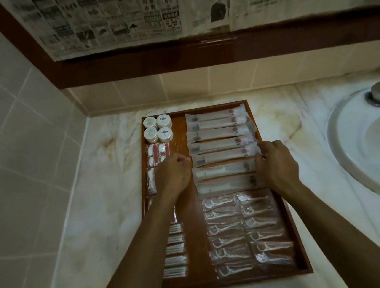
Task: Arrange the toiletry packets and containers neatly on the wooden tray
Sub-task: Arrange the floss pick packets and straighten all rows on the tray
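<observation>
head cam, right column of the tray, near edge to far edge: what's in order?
Floss pick packets → long toothbrush packets, which the left hand and right hand hold at either end → far rim of the wooden tray.

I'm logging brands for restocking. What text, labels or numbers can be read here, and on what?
None can be read.
Newspaper sheets on the wall: print blurred.
Round containers: lid emblems only, no legible words.
Long packets: small marks, too blurred.
</observation>
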